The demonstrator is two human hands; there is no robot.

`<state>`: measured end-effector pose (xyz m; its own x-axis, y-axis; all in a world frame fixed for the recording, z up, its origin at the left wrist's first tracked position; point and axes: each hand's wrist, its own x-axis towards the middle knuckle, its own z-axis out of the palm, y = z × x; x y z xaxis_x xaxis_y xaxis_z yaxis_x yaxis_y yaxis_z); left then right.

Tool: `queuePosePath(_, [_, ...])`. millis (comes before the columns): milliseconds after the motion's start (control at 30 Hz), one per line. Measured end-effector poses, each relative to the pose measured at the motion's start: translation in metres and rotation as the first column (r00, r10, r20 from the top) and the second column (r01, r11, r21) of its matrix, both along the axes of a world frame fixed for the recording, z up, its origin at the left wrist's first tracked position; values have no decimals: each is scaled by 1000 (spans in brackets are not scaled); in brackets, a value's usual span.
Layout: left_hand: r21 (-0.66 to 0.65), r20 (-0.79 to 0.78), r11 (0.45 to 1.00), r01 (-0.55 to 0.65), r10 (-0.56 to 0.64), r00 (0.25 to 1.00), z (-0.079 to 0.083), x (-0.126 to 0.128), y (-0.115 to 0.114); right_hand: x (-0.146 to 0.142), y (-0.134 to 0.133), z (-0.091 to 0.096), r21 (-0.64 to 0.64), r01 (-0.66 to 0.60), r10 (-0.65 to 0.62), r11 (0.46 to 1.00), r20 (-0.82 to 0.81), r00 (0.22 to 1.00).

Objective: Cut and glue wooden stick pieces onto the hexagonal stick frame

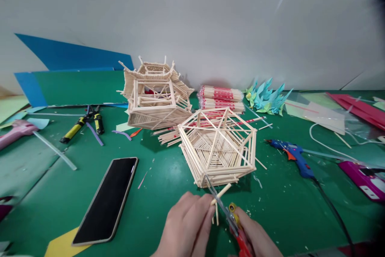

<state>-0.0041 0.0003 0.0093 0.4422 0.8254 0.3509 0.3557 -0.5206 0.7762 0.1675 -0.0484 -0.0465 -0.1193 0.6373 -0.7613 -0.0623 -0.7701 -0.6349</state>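
My left hand pinches a short wooden stick near the table's front edge. My right hand grips red-handled scissors, and the blades cross the stick. Just beyond them sits a hexagonal basket-like frame of wooden sticks. A larger stick-built pavilion model lies tipped behind it to the left.
A black phone lies at the left front. Yellow-handled cutters and a pink tool lie further left. A blue glue gun with its cable lies right. Wrapped chopsticks and paper cranes sit by the white wall.
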Motion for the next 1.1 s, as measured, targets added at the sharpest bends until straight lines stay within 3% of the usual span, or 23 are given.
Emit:
queuePosePath(67, [289, -15, 957, -22, 27, 1000, -4, 0, 1, -1, 1, 1, -29, -9, 9, 1000, -8, 1000])
queuePosePath(133, [319, -9, 948, -7, 10, 1000, -3, 0, 2, -2, 2, 2, -24, -17, 17, 1000, 5, 1000])
queuePosePath(267, [-4, -13, 998, 58, -58, 998, 4, 0, 1, -2, 4, 9, 41, -14, 13, 999, 24, 1000])
queuePosePath(467, [-281, 163, 958, 63, -17, 986, 8, 3, 1, -2, 3, 15, -9, 59, -59, 998, -26, 998])
queuePosePath(533, [-479, 261, 868, 130, 0, 965, 7, 3, 1, -2, 1, 11, -35, 90, -90, 995, -6, 996])
queuePosePath(633, [-729, 488, 613, 303, 157, 858, 3, 4, -2, -3, 2, 9, -39, 135, -135, 990, -2, 991])
queuePosePath(700, [-760, 600, 481, 437, 261, 756, -1, 6, -4, -5, 4, 11, -29, 139, -140, 990, -10, 990])
queuePosePath(800, [-745, 660, 399, 535, 324, 678, -5, 8, -5, -6, 7, 17, -29, 88, -89, 996, -32, 995])
queuePosePath(967, [-740, 669, 371, 561, 321, 671, -4, 9, -1, 4, 5, 16, 64, 1, -4, 998, 50, 999])
queuePosePath(1033, [-731, 675, 399, 553, 311, 669, 2, 7, 4, 12, 5, 15, 117, -22, 7, 993, 125, 992])
queuePosePath(1100, [-723, 677, 465, 511, 328, 659, 9, 1, 10, 20, 5, 17, 171, -60, 21, 983, 221, 975])
